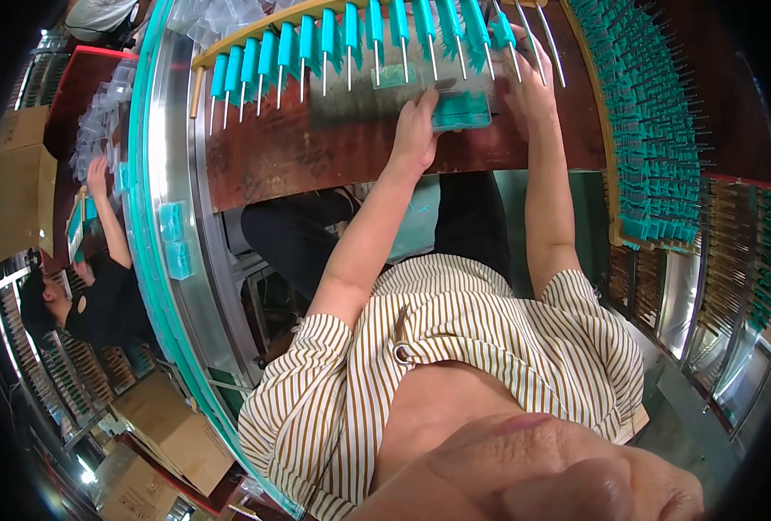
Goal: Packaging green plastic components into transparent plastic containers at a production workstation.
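Observation:
My left hand [416,130] is closed on the near left side of a flat teal plastic case [462,111], low over the dark red table. A wooden rack bar [272,19] crosses the top of the view with a row of teal folded pieces [352,30] on thin metal rods. At the right end of that row, my right hand [533,78] reaches up, its fingers closed round a teal piece [502,33] on a rod. Two bare metal rods [552,43] stick out to the right of it. Part of the right fingers is hidden behind the rods.
A large rack of teal pieces [659,130] stands at the right. Along the left runs a metal-edged conveyor [177,156] with teal packs [175,247] on it. Beyond it a co-worker [99,286] reaches toward clear plastic boxes [99,130]. Cardboard boxes [16,191] are stacked farther left.

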The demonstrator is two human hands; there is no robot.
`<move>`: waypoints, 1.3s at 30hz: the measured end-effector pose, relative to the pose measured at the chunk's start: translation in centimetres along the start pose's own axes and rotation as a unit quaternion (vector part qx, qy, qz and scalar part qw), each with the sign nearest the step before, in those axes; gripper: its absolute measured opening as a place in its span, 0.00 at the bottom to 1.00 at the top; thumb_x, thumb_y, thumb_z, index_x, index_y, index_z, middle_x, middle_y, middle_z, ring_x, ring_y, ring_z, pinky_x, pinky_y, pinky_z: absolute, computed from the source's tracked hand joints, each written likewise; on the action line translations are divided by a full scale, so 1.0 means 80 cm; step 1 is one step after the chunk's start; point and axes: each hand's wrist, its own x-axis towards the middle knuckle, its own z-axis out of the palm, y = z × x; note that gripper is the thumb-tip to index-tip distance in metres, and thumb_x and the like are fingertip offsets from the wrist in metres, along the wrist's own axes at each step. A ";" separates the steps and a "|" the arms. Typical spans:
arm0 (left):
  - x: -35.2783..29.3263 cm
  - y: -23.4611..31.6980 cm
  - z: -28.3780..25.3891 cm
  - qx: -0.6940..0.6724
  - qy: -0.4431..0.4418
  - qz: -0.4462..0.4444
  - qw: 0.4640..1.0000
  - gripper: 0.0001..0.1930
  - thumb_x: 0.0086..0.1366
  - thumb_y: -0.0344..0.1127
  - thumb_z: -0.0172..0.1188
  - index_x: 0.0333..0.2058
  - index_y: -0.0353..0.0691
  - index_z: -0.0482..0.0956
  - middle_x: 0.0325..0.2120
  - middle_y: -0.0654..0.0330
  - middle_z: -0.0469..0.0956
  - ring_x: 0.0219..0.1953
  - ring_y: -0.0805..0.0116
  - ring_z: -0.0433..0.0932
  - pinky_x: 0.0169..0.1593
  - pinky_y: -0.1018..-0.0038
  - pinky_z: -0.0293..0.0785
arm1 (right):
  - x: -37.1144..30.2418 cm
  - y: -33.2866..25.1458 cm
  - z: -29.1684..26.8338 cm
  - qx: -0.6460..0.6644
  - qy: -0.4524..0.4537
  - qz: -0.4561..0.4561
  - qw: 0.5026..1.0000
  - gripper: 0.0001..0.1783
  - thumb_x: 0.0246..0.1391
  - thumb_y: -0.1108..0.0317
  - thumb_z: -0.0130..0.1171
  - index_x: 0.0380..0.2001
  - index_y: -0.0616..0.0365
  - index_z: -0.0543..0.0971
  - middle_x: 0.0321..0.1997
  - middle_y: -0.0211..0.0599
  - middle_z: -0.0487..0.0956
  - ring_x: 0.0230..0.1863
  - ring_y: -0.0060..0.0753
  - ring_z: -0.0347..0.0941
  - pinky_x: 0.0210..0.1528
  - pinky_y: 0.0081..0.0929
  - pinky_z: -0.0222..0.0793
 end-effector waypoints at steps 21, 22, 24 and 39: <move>0.006 -0.007 0.005 -0.040 0.029 -0.034 0.998 0.17 0.63 0.44 0.51 0.41 0.34 0.72 0.37 0.57 0.75 0.37 0.70 0.74 0.40 0.72 0.72 | 0.026 0.051 -0.026 0.147 -0.042 -0.022 0.988 0.22 0.51 0.66 0.55 0.49 0.61 0.66 0.46 0.35 0.72 0.47 0.28 0.68 0.50 0.25 0.64; 0.005 -0.005 0.006 -0.042 0.025 -0.026 0.998 0.17 0.63 0.43 0.50 0.41 0.34 0.72 0.37 0.57 0.75 0.38 0.70 0.74 0.41 0.73 0.71 | 0.024 0.046 -0.022 0.147 -0.044 -0.020 0.988 0.22 0.51 0.66 0.55 0.49 0.61 0.66 0.46 0.35 0.72 0.47 0.28 0.68 0.50 0.25 0.64; 0.001 -0.002 0.003 -0.044 0.025 -0.009 0.999 0.17 0.63 0.43 0.50 0.40 0.33 0.72 0.37 0.57 0.75 0.39 0.71 0.73 0.42 0.73 0.70 | 0.016 0.029 -0.011 0.104 -0.014 -0.030 0.994 0.23 0.50 0.67 0.55 0.49 0.63 0.66 0.48 0.40 0.72 0.48 0.32 0.68 0.51 0.27 0.64; -0.041 -0.038 -0.001 0.245 0.074 0.226 0.940 0.18 0.65 0.44 0.46 0.36 0.31 0.71 0.22 0.54 0.72 0.26 0.69 0.69 0.31 0.70 0.64 | -0.093 -0.069 0.049 -0.440 -0.270 -0.121 0.848 0.21 0.37 0.68 0.59 0.39 0.61 0.71 0.45 0.44 0.70 0.57 0.50 0.58 0.57 0.37 0.55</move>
